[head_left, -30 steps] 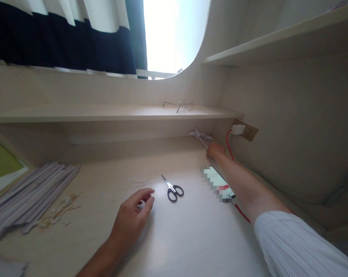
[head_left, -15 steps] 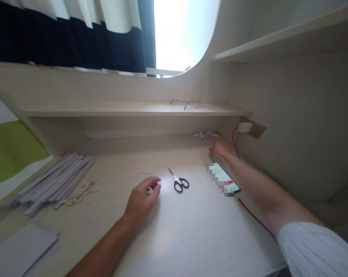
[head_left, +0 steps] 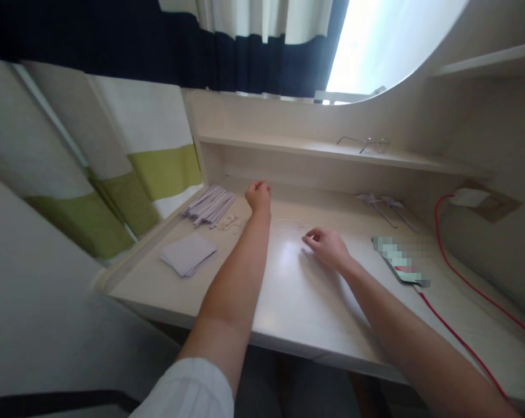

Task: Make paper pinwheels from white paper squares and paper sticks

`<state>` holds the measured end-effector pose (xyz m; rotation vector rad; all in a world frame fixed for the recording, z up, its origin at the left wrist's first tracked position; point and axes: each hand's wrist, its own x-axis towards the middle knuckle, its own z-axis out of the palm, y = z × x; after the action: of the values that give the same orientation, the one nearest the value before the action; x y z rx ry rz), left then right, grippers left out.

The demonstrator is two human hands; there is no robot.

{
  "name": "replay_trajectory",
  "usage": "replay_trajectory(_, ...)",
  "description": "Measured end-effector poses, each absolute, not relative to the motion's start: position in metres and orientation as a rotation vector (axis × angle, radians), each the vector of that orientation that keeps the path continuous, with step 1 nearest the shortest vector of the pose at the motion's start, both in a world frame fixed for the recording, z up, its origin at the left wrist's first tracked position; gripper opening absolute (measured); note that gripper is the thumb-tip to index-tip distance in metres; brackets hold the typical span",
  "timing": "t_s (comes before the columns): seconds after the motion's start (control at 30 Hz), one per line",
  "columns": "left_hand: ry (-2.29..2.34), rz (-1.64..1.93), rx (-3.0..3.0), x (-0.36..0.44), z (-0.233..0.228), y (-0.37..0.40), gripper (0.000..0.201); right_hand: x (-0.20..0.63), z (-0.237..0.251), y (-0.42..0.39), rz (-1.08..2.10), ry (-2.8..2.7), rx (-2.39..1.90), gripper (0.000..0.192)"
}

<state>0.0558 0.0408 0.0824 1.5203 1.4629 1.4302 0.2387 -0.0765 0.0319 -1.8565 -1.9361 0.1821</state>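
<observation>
Paper sticks [head_left: 209, 205] lie together in a pile at the left back part of the desk [head_left: 283, 307]. Just to the right of them is the left hand [head_left: 259, 196], its fingers curled; I cannot tell if they hold something. The right hand [head_left: 327, 245] is near the middle of the desk, thumb and forefinger narrow, and its grip also I cannot tell. Small yellowish pieces [head_left: 228, 223] lie beside the pile, and paper sheets [head_left: 189, 253] lie in front.
</observation>
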Motion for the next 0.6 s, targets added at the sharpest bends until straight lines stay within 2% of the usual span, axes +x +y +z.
replay_trajectory(0.13, 1.460, 1.409, 1.570, 0.035, 0.098, 0.028, 0.037, 0.212, 0.025, -0.098, 0.192, -1.955, -1.729, 0.028)
replay_trajectory(0.23, 1.379, 1.233, 1.792, 0.001, 0.094, -0.008, 0.028, 0.209, 0.022, -0.106, 0.220, -1.957, -1.658, 0.028)
replay_trajectory(0.37, 1.390, 0.868, 2.069, -0.088, 0.080, -0.062, 0.023, 0.213, 0.013, -0.109, 0.269, -1.929, -1.605, 0.027)
replay_trajectory(0.5, 1.668, 0.734, 2.158, -0.178, 0.065, -0.104, 0.029, 0.213, 0.008, -0.109, 0.349, -1.905, -1.580, 0.026)
replay_trajectory(0.6, 1.753, 0.622, 2.191, -0.211, 0.052, -0.126, 0.034, 0.212, 0.008, -0.110, 0.394, -1.885, -1.572, 0.028)
